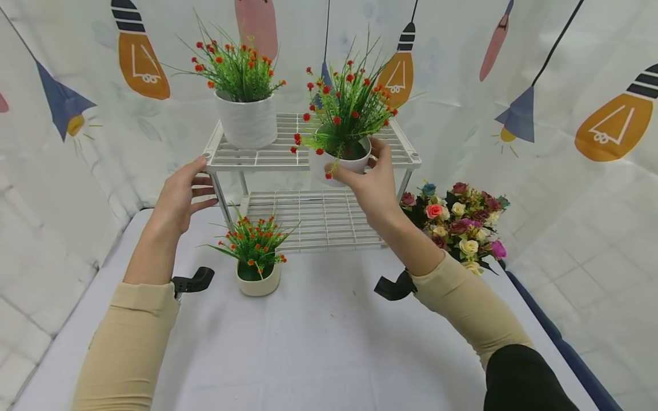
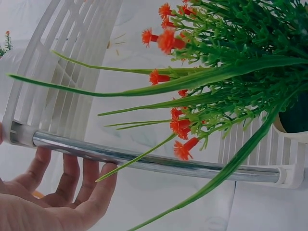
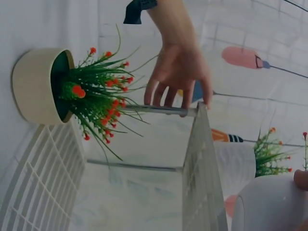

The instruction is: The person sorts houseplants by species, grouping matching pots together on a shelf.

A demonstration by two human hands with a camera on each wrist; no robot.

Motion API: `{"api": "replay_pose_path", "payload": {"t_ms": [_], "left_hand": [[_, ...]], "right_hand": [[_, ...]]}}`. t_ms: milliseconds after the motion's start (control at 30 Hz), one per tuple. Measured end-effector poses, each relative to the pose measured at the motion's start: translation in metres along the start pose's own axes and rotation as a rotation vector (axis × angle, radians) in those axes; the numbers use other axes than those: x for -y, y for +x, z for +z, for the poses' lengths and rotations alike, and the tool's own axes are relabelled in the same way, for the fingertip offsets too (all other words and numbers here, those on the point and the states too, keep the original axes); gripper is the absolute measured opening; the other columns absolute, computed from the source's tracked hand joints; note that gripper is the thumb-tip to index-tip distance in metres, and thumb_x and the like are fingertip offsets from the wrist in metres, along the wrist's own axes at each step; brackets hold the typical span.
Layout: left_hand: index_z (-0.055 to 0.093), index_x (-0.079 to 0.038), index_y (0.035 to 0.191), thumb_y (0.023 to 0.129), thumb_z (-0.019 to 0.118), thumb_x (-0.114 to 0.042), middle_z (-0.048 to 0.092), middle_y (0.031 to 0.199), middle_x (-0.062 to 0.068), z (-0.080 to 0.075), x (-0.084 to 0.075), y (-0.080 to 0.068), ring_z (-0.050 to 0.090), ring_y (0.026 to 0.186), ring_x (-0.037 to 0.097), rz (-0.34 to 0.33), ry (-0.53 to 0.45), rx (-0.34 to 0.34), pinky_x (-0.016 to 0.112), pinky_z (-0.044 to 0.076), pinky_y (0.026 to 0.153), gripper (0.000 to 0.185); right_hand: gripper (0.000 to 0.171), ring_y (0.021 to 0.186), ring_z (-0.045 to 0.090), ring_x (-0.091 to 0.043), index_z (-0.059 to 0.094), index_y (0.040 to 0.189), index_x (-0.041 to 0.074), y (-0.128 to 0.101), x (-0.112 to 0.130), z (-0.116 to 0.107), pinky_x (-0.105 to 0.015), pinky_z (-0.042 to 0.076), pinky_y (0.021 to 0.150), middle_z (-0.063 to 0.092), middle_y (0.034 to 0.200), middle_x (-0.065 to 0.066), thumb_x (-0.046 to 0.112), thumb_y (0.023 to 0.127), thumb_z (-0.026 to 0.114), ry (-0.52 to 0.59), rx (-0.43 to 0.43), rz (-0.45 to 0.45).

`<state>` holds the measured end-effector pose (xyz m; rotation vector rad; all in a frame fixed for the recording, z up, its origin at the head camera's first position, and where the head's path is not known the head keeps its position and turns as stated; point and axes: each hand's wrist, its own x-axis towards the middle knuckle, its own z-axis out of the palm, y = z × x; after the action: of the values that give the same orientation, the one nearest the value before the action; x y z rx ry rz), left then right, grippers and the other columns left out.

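My right hand (image 1: 377, 182) grips a white cup-like pot (image 1: 348, 165) of grass with red flowers, thumb at the near side of its rim and fingers behind. The pot overlaps the front edge of the rack's upper shelf (image 1: 293, 167) in the head view. At the right edge of the right wrist view, fingertips show on this white pot (image 3: 269, 204). My left hand (image 1: 181, 194) is at the rack's left front corner, its extended fingertips touching the metal post (image 2: 159, 161). A ribbed white pot (image 1: 249, 123) with orange-red flowers stands on the upper shelf's left side.
A cream pot (image 1: 259, 283) with orange flowers stands on the white-covered table (image 1: 319, 342) before the rack. The wire lower shelf (image 1: 319, 220) is beneath the upper one. Mixed artificial roses (image 1: 457, 225) lie beside the rack's right side. A printed curtain (image 1: 462, 57) hangs behind.
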<state>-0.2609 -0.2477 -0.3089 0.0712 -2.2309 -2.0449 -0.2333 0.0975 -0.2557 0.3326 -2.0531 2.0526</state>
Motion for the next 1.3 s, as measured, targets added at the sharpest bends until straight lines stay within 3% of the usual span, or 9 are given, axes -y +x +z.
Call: {"api": "replay_pose_path", "payload": {"t_ms": [167,400,567,733,1033,1300], "left_hand": [[0.056,-0.019,0.132,0.102,0.049,-0.062,0.047,0.120,0.008,0.000,-0.001,0.001,0.054,0.107,0.024,0.007,0.014,0.002,0.032,0.054,0.084,0.052],[0.055,-0.015,0.133,0.102,0.050,-0.062,0.048,0.120,0.009,0.000,-0.002,0.000,0.054,0.107,0.024,-0.003,0.000,0.008,0.033,0.053,0.087,0.056],[0.056,-0.016,0.130,0.102,0.051,-0.061,0.048,0.119,0.009,0.000,-0.002,-0.001,0.055,0.106,0.023,-0.001,-0.018,0.011,0.030,0.054,0.083,0.054],[0.056,-0.016,0.129,0.102,0.050,-0.061,0.048,0.119,0.008,0.000,-0.002,-0.001,0.055,0.105,0.021,0.001,-0.020,0.015,0.030,0.054,0.084,0.053],[0.056,-0.015,0.130,0.102,0.050,-0.061,0.048,0.119,0.009,0.000,-0.002,0.001,0.055,0.105,0.022,0.008,-0.008,0.009,0.031,0.054,0.085,0.054],[0.055,-0.015,0.131,0.102,0.050,-0.061,0.048,0.120,0.008,-0.001,0.001,0.000,0.054,0.107,0.023,0.002,-0.016,0.009,0.033,0.054,0.087,0.054]], "right_hand": [[0.087,0.124,0.050,-0.023,0.027,0.153,0.009,0.022,0.006,0.008,-0.036,0.053,0.095,0.038,0.145,-0.008,0.008,0.086,0.082,0.003,-0.017,0.002],[0.087,0.118,0.053,-0.021,0.029,0.150,0.008,0.052,0.006,0.024,-0.031,0.053,0.091,0.039,0.140,-0.008,0.013,0.084,0.085,-0.023,-0.030,0.010],[0.092,0.114,0.053,-0.019,0.028,0.151,0.007,0.074,0.003,0.036,-0.028,0.051,0.088,0.039,0.140,-0.005,0.022,0.082,0.088,-0.132,-0.030,0.023],[0.099,0.122,0.048,-0.016,0.025,0.155,0.010,0.093,0.003,0.040,-0.026,0.048,0.094,0.035,0.151,-0.003,0.032,0.082,0.089,-0.236,-0.033,0.095],[0.104,0.126,0.047,-0.016,0.021,0.158,0.010,0.109,0.002,0.043,-0.025,0.047,0.096,0.036,0.151,-0.003,0.039,0.083,0.087,-0.328,-0.041,0.130],[0.107,0.129,0.047,-0.020,0.017,0.161,0.007,0.107,-0.001,0.041,-0.028,0.048,0.097,0.036,0.154,-0.008,0.042,0.085,0.084,-0.399,-0.019,0.119]]}}
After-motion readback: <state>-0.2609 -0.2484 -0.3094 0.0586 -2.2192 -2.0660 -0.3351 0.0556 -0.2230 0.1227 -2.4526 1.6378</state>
